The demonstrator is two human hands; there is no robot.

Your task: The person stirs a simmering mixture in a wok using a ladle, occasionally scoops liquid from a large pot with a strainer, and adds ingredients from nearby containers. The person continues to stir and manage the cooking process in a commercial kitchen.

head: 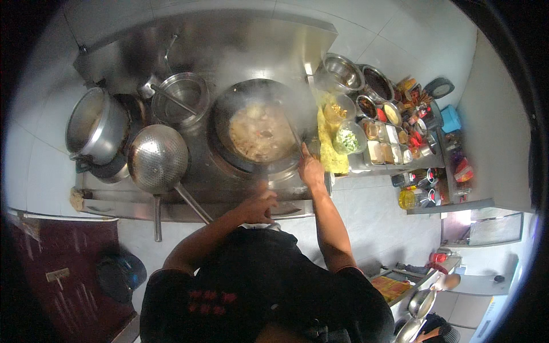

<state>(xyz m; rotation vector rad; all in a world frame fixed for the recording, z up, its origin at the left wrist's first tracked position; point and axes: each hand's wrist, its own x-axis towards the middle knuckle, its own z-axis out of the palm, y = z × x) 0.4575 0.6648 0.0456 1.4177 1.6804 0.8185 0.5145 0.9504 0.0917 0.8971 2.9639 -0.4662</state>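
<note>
My right hand [312, 170] grips the thin handle of a ladle or spatula [296, 133], its index finger stretched along the shaft. The tool's far end disappears into steam and food. A dark wok [219, 128] sits on the burner. Pale, brothy food [262, 133] bubbles inside it. My left hand [258, 206] hovers near the stove's front edge, below the wok, with fingers bent and apart; nothing shows in it. Left of the wok, a perforated strainer [158, 159] rests with its handle toward me. Behind it a ladle [173, 98] lies across a metal pot [202, 92].
A large aluminium pot [99, 128] stands at the far left of the steel stove [197, 171]. On the right are a yellow cloth [333, 160], a bowl of chopped greens [346, 139], seasoning containers [381, 150] and oil bottles [411, 199]. Another person [433, 330] is at the lower right.
</note>
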